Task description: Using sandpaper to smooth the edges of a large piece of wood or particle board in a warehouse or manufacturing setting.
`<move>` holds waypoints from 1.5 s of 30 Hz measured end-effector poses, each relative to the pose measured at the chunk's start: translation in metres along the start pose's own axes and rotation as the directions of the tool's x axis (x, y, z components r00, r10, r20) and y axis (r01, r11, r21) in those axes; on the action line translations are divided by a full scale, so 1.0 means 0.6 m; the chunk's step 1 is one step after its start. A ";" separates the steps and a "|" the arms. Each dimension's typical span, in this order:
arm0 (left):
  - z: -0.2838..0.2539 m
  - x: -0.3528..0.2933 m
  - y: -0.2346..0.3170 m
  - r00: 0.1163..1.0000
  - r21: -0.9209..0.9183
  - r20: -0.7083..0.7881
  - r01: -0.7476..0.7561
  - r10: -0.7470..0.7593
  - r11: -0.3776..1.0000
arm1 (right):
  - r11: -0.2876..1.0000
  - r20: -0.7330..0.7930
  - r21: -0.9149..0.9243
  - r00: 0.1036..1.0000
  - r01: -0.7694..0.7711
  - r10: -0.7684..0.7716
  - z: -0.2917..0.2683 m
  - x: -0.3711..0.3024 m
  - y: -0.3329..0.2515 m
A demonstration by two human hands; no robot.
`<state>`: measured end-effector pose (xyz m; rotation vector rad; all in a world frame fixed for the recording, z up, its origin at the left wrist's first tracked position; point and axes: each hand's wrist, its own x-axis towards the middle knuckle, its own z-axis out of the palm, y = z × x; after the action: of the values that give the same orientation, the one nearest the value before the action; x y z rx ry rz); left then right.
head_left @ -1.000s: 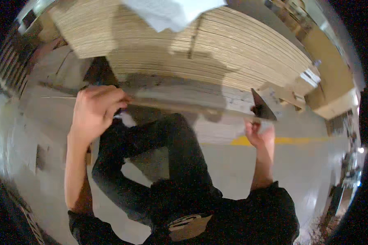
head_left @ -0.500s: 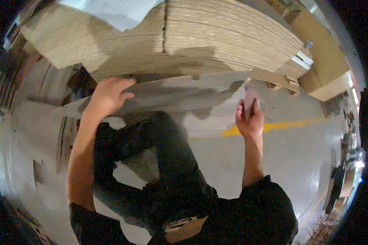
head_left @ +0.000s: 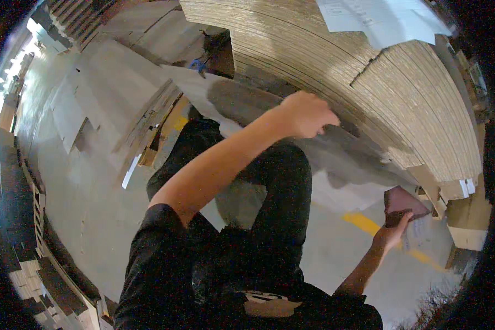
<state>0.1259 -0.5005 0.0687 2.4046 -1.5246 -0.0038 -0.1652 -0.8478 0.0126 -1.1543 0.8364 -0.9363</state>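
My right hand (head_left: pixel 389 235) is closed on a reddish-brown piece of sandpaper (head_left: pixel 404 204), folded or bent, with its broad face tilted up. A pale patch with faint marks shows beside that hand; I cannot tell if it belongs to the sandpaper. My left hand (head_left: pixel 308 115) is in front of me with its fingers curled in. Its palm side is hidden, so anything inside it does not show. Beneath and beyond the left hand stretches a long grey board (head_left: pixel 239 104), partly in shadow. I cannot tell whether the hand touches it.
Beyond the grey board stands a large stack of tan boards (head_left: pixel 313 47), with a white sheet (head_left: pixel 385 22) on top. Flat grey boards (head_left: pixel 121 71) and a low stack (head_left: pixel 154 124) lie to the left. A yellow line (head_left: pixel 362 223) marks the floor near my right hand.
The view has swung left, so the tan stack sits farther right. My left hand has gone from spread fingers to curled ones. The sandpaper in my right hand now shows its broad face.
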 end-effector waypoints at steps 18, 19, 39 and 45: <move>-0.011 -0.341 -0.298 0.550 -0.394 -0.574 0.464 -0.607 0.793 | 0.857 0.148 -0.464 0.974 0.224 -0.174 0.100 -0.061 0.060; 0.001 -0.425 -0.332 0.378 -0.373 -0.543 0.692 -0.750 0.618 | 0.695 0.337 -0.550 0.884 0.464 -0.324 0.061 -0.015 0.098; 0.049 -0.853 -0.254 -0.106 -0.006 -0.505 0.993 -0.857 -0.119 | 0.618 0.917 -0.352 0.392 0.703 0.076 0.388 -0.217 0.161; 0.026 -0.905 -0.257 -0.093 -0.080 -0.410 0.995 -0.908 -0.065 | 0.840 0.882 -0.429 0.353 0.333 0.311 0.355 -0.238 0.197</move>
<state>0.0218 0.0374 -0.0671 2.8453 0.8220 0.3123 -0.0072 -0.6224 -0.0495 -1.9183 0.0574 0.1649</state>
